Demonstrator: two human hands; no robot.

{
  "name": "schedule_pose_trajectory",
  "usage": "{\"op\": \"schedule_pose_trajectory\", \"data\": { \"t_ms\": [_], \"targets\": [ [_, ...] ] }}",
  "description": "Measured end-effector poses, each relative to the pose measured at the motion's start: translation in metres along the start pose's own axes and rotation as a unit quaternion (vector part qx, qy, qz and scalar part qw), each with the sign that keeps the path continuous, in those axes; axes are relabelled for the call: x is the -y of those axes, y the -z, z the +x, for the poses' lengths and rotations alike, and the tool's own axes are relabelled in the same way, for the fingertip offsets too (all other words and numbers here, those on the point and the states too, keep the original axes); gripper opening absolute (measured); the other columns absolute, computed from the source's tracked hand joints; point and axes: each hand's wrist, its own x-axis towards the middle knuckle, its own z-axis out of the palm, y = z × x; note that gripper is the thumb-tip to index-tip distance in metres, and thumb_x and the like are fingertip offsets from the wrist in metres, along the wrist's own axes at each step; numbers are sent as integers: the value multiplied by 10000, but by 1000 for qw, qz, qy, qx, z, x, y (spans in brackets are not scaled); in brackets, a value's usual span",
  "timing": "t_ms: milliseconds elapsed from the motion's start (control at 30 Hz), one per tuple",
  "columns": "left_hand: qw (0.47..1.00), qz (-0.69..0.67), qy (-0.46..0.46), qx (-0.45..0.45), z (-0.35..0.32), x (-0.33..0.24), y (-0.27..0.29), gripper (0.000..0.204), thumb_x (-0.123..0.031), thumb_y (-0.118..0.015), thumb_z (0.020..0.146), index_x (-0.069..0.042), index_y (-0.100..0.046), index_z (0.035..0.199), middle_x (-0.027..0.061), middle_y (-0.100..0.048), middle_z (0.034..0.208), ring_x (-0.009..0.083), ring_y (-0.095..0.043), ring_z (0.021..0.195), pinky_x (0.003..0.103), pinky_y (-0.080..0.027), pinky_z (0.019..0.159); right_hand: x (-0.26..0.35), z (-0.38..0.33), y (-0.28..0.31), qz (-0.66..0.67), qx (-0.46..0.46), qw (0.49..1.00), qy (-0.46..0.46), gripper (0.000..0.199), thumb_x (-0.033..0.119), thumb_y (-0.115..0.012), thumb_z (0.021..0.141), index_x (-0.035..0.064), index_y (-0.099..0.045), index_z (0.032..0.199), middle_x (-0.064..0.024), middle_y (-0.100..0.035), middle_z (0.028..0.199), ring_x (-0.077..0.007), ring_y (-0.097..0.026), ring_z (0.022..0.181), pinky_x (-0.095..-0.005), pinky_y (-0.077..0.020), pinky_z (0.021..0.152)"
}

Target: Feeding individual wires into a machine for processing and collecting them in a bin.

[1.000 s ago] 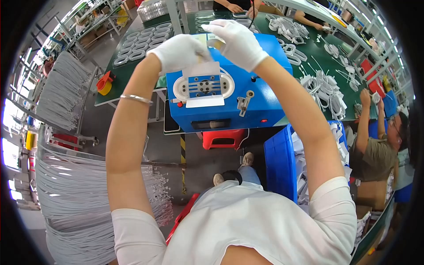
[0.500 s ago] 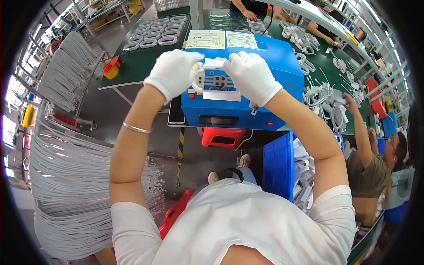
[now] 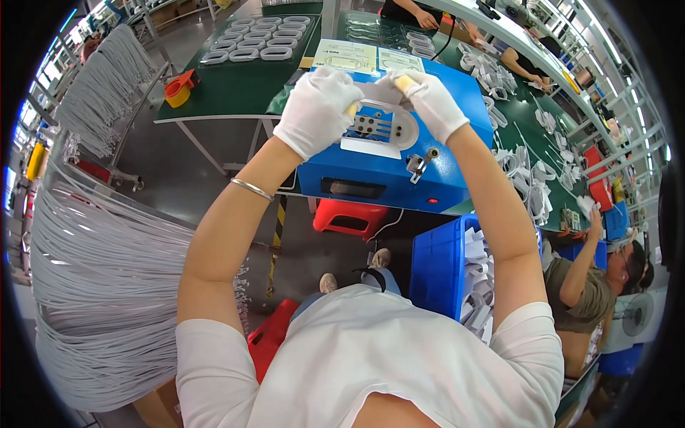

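Both hands — left hand [image 3: 317, 108], right hand [image 3: 428, 103] — grip a coiled white cable [image 3: 382, 91], now lowered onto the blue machine [image 3: 389, 167] on the green worktop [image 3: 235, 89] — seating stage, seemingly.

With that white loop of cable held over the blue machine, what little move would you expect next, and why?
Probably lowering the white cable coil onto the oval fixture on the blue machine. Both gloved hands, the left hand and the right hand, pinch the coil at its two ends right above that fixture, and the loop roughly matches the fixture's oval outline. Whether it already touches the fixture cannot be told.
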Motion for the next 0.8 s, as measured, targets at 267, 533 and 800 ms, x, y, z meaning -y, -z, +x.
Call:
{"op": "schedule_pose_trajectory", "data": {
  "t_ms": [267, 533, 800],
  "targets": [
    [996, -38, 59, 60, 5, 8, -10, 297, -83, -675, 746, -104, -586, 1028, 90, -637, 905, 317, -578, 991, 430, -448, 890, 10, -14, -15, -92, 27, 994, 45, 110, 78, -609, 884, 36, -678, 959, -43, -652, 866, -120, -613, 755, -289, -512, 705],
    [993, -75, 74, 54, -2, 9, -12, 255, -66, -666, 740, -114, -604, 982, 115, -640, 897, 336, -594, 929, 426, -460, 857, 0, -14, -21, -265, -66, 915, 297, 153, -11, -627, 826, 49, -685, 954, -93, -658, 900, -213, -634, 741, -287, -520, 663],
    [996, -53, 55, 36, -2, 10, -13, 188, -79, -664, 754, -100, -596, 928, 117, -650, 862, 321, -613, 875, 423, -474, 811, 1, -32, -40, -454, -143, 805, 355, 171, 4, -642, 749, 71, -626, 906, -94, -578, 855, -315, -618, 787, -360, -513, 701]
  ]
}}
